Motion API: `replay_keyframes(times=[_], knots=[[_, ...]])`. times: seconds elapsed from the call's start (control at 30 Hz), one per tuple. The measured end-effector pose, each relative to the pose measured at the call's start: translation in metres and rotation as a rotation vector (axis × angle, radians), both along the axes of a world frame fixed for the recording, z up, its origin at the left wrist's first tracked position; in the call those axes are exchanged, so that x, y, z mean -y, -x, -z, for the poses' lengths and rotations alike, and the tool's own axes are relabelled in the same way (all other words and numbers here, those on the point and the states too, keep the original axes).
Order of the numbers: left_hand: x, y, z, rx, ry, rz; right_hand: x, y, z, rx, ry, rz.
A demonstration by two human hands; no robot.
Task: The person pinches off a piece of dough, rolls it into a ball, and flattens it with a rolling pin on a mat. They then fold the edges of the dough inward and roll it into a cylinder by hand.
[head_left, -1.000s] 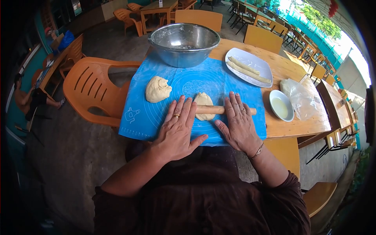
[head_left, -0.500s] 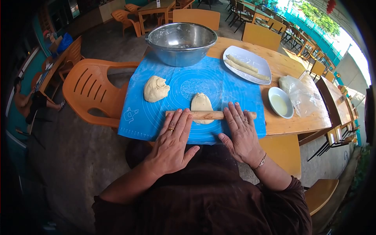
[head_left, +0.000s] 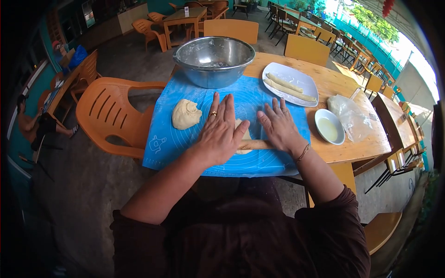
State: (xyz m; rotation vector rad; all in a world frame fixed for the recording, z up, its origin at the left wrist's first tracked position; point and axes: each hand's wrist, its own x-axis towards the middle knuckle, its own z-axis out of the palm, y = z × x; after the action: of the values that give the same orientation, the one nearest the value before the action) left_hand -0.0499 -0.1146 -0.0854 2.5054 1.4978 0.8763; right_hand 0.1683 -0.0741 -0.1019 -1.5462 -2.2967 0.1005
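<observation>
Both palms lie over a wooden rolling pin (head_left: 257,144), on a small flattened piece of dough (head_left: 246,133). My left hand (head_left: 219,134) is open, its fingers stretched forward over the pin's left end, which it hides. On the other side, my right hand (head_left: 282,126) is open too, with the heel of the palm at the pin's right end. The dough is partly hidden by my left hand and the pin. A larger lump of dough (head_left: 186,114) rests left of my left hand on the blue baking mat (head_left: 174,148).
A steel mixing bowl (head_left: 214,76) stands at the back of the mat. To the right are a white plate (head_left: 301,98) with rolled dough strips, a small bowl (head_left: 329,127) of pale liquid and a plastic bag (head_left: 354,118). An orange chair (head_left: 109,111) is at left; a person sits farther off.
Both hands have slid forward, away from my body, so the pin now sits under the palms instead of the fingers. The camera view has shifted slightly.
</observation>
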Motion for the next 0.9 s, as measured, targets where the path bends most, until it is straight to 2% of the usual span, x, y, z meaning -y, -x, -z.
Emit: replay_keyframes(times=[0.03, 0.07, 0.13, 0.17, 0.3, 0.47, 0.63, 0.83, 0.9], knots=[[0.001, -0.001, 0.003, -0.081, 0.108, 0.028, 0.008, 0.007, -0.003, 0.036, 0.055, 0.022], [0.002, -0.001, 0.006, -0.079, 0.107, 0.031, 0.014, 0.012, -0.005, 0.072, 0.112, 0.043], [-0.001, 0.002, 0.010, -0.208, 0.115, 0.043, 0.015, 0.015, -0.006, 0.051, 0.104, 0.061], [-0.004, 0.002, 0.010, -0.246, 0.138, 0.036, 0.017, 0.016, -0.005, 0.079, 0.011, 0.057], [-0.027, 0.000, 0.004, -0.170, 0.278, 0.036, -0.001, 0.020, 0.002, 0.163, -0.167, 0.081], [-0.056, 0.002, 0.006, -0.158, 0.331, -0.055, -0.035, 0.026, 0.008, 0.178, -0.175, 0.150], [-0.056, 0.003, 0.005, -0.187, 0.333, -0.048, -0.037, 0.028, 0.008, 0.155, -0.137, 0.159], [-0.040, 0.009, 0.002, -0.033, 0.430, -0.027, -0.020, 0.027, 0.009, 0.134, -0.151, 0.112], [-0.035, 0.012, 0.002, 0.174, 0.501, -0.051, -0.012, 0.027, 0.006, 0.123, -0.113, 0.103]])
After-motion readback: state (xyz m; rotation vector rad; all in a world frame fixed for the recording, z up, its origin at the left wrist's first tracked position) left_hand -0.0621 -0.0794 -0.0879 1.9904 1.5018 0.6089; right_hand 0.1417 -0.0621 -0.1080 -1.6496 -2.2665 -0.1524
